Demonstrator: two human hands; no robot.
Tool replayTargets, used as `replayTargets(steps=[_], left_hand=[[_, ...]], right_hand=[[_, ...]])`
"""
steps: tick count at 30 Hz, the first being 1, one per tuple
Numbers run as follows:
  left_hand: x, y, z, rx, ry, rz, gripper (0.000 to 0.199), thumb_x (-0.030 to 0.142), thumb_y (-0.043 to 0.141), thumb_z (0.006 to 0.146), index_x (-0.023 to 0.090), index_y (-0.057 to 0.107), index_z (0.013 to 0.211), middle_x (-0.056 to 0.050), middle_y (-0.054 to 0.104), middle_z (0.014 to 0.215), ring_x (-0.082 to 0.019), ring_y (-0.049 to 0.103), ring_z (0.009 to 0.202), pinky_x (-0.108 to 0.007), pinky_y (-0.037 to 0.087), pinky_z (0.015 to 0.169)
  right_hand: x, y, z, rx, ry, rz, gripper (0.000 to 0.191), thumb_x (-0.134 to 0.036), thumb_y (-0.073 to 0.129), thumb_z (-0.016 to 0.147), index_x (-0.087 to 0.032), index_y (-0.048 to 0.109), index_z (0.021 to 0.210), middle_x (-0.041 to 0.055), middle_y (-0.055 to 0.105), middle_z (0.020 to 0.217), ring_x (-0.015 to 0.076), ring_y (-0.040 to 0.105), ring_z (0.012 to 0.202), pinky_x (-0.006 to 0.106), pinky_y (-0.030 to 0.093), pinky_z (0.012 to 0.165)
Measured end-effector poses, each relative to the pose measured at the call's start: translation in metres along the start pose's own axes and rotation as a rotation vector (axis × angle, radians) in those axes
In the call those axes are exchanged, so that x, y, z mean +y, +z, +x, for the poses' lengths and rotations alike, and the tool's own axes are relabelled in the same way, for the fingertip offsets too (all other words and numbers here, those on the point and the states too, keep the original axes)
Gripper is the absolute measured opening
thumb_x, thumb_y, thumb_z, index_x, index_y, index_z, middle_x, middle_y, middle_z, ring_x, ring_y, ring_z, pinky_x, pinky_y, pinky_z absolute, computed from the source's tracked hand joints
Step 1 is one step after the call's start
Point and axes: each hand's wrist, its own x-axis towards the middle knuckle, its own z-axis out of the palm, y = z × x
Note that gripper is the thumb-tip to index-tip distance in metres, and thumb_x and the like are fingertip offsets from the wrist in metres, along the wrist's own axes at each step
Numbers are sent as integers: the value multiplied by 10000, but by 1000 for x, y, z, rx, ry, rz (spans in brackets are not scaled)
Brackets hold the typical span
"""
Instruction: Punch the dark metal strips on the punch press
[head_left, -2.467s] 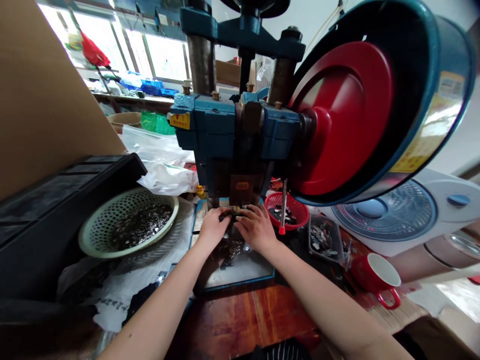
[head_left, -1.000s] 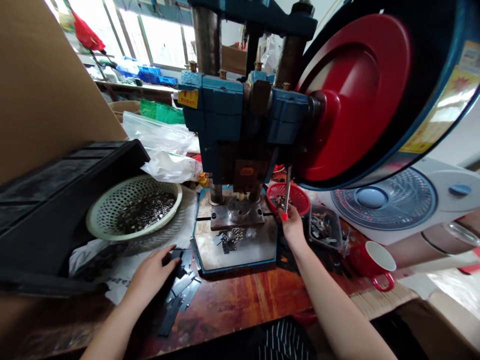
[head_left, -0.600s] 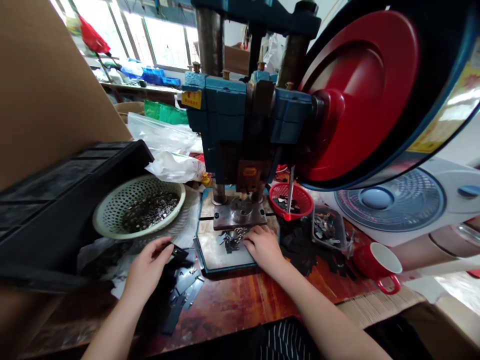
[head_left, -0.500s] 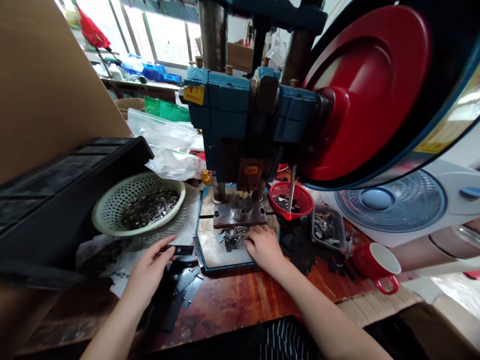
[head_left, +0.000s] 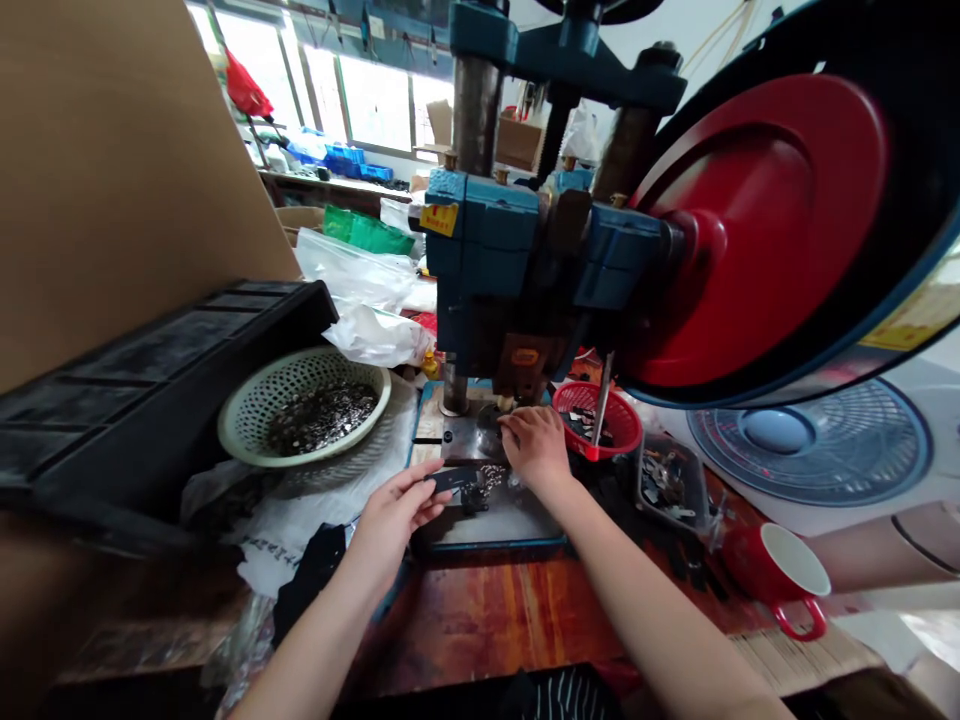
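My left hand [head_left: 397, 510] pinches a flat dark metal strip [head_left: 456, 479] between thumb and fingers, over the bed plate [head_left: 491, 531] of a blue press [head_left: 484, 235]. My right hand [head_left: 538, 445] is at the steel die block [head_left: 466, 437], right under the press ram, with its fingers curled together. Whatever its fingertips may hold is hidden. Small shiny bits and dark scraps [head_left: 489, 482] lie on the bed between both hands, in front of the die.
A pale green basket [head_left: 244, 405] of small metal pieces stands left. Right of the press are a red basket [head_left: 626, 405], a clear tub [head_left: 671, 485] of parts, a red mug [head_left: 759, 565] and a fan [head_left: 847, 440]. The red flywheel [head_left: 780, 220] overhangs the right side.
My left hand has carried the dark strip rightward from beside the press to over its bed. My right hand has moved forward from the bed's front to the die. The camera view has shifted.
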Motion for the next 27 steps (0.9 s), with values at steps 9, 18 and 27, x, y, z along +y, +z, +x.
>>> replayTargets(steps=[9, 18, 27], left_hand=[[3, 13, -4, -46, 33, -19, 409, 245, 660, 676, 148, 645, 1073, -92, 702, 977, -190, 686, 820, -271, 552, 684], [-2, 25, -8, -75, -50, -90, 380, 161, 633, 712, 171, 643, 1092, -60, 718, 889, -133, 679, 751, -199, 547, 646], [-3, 33, -14, -89, -45, -66, 432, 209, 647, 707, 213, 608, 1137, -39, 701, 931, -106, 662, 691, -189, 522, 606]], right_hand=[[-7, -8, -28, 19, 43, 378, 239, -235, 471, 875, -233, 682, 988, 54, 660, 973, 206, 560, 958, 361, 417, 899], [-34, -3, -60, -277, 223, 1113, 355, -330, 573, 825, -266, 601, 1173, 23, 611, 1184, 186, 556, 1101, 344, 411, 971], [-36, -6, -60, -285, 220, 1194, 312, -353, 608, 802, -261, 629, 1100, 24, 592, 1057, 169, 560, 1013, 321, 418, 930]])
